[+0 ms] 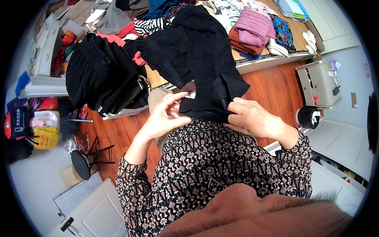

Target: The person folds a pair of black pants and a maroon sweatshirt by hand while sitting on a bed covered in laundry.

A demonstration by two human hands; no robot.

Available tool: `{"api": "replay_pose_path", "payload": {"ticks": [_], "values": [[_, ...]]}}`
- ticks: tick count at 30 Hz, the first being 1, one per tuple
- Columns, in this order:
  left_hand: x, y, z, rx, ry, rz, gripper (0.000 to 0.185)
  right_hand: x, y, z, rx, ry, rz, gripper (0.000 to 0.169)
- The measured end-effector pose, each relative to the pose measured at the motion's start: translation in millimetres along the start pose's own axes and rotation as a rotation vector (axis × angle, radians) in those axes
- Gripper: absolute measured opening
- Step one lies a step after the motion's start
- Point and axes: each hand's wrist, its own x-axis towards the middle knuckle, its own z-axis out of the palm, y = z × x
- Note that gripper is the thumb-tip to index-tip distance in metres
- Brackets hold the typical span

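A black garment [204, 56] with a zipped pocket lies over the edge of the clothes-covered bed, its near end reaching my waist. My right hand [251, 117] grips the near right edge of the garment, fingers curled round the cloth. At the near left edge is my left hand [167, 115], its thumb and fingers apart; a small white piece, perhaps a label, shows by its fingertip. Whether those fingertips pinch any cloth I cannot tell. To the left, a thick stack of folded black clothes [100, 74] sits near the bed's edge.
Folded pink knitwear [255, 26] tops a pile at the bed's right side. A black-and-white striped cloth [151, 27] lies among heaped clothes. A black round stool [80, 165] and a yellow bag [46, 138] are at the left; a beige cabinet [318, 84] and a lined bin [308, 117] stand at right.
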Motion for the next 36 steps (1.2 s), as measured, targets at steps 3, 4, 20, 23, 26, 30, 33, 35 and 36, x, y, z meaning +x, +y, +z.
{"api": "replay_pose_path", "payload": {"ticks": [3, 4, 20, 23, 26, 30, 33, 35, 36], "values": [[8, 7, 19, 0.458, 0.088, 0.359, 0.079, -2, -4, -2, 0.024, 0.015, 0.018, 0.03], [8, 11, 28, 0.512, 0.095, 0.441, 0.078, 0, -4, -1, 0.035, 0.011, 0.015, 0.027], [44, -13, 33, 0.4, -0.03, 0.401, 0.053, -3, 1, 7, 0.073, 0.002, -0.003, 0.026], [56, 3, 42, 0.559, -0.081, 0.597, 0.051, -3, 1, 6, 0.093, 0.029, -0.031, 0.028], [74, 7, 43, 0.557, -0.29, 0.577, 0.038, -5, -1, -1, 0.052, -0.037, 0.048, 0.019], [102, -6, 26, 0.648, -0.392, 0.512, 0.031, -5, 6, -17, -0.036, -0.029, 0.02, 0.015], [108, 11, 5, 0.847, -0.26, 0.579, 0.024, -6, 21, -26, -0.213, 0.006, 0.028, 0.015], [118, 25, -23, 1.011, -0.124, 0.619, 0.021, -1, 40, -34, -0.25, 0.012, 0.151, 0.018], [121, 40, -36, 1.08, -0.075, 0.622, 0.02, 9, 54, -38, -0.267, -0.015, 0.242, 0.016]]}}
